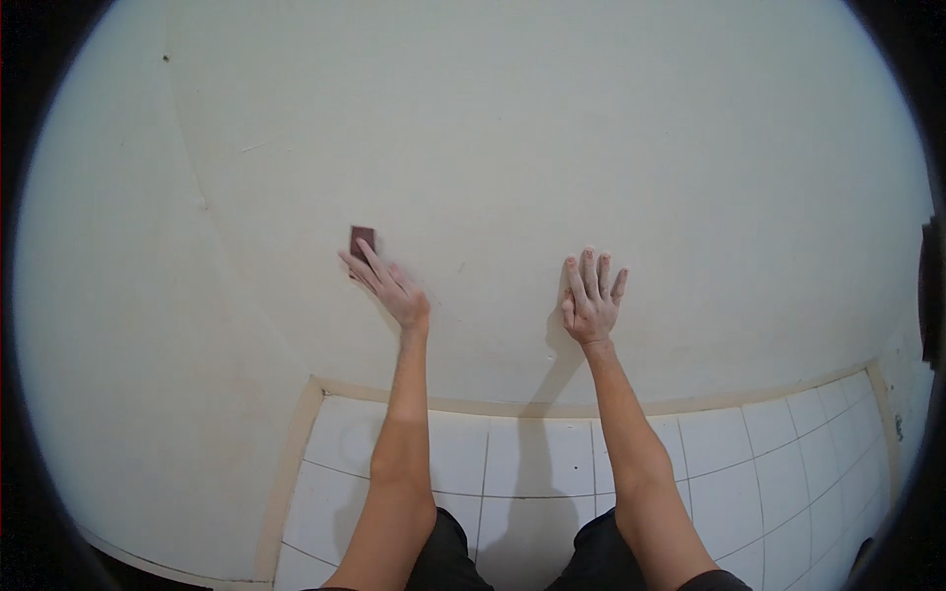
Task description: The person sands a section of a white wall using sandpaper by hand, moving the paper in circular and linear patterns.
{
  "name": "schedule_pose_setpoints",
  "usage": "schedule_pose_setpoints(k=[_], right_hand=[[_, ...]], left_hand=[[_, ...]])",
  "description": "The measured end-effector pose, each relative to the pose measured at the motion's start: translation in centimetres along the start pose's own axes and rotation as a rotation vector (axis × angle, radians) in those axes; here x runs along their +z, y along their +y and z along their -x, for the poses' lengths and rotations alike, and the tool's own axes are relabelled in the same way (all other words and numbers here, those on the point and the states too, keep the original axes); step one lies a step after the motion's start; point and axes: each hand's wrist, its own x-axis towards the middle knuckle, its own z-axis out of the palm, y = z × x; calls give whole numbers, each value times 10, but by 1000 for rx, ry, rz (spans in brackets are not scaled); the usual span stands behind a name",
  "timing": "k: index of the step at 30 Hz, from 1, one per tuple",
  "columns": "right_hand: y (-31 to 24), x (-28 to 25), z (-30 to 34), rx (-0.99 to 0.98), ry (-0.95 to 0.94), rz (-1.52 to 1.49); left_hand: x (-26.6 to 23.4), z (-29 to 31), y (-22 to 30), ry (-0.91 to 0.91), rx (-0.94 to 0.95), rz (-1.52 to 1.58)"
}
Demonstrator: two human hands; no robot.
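Observation:
With both arms stretched forward, I reach a pale cream wall [512, 177]. My left hand [394, 294] presses a small dark reddish-brown rectangle, which looks like a piece of sandpaper [363, 234], against the wall. The fingers lie over its lower part, and its top edge shows above them. To the right, my right hand [593, 305] rests on the wall with its fingers spread, holding nothing. Pale dust coats both hands.
A beige skirting strip [473, 405] runs along the wall's foot and turns a corner at the left. White floor tiles [709, 443] lie below my arms. A dark object [929, 295] juts in at the far right. Small marks dot the wall.

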Motion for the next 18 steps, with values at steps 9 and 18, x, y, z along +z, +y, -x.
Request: schedule_pose_setpoints(k=[9,18], right_hand=[[4,-1,3,-14,12,14],[-3,0,3,-20,27,-1]], left_hand=[[6,-37,103,-416,414,68],[30,-128,192,-262,592,-89]])
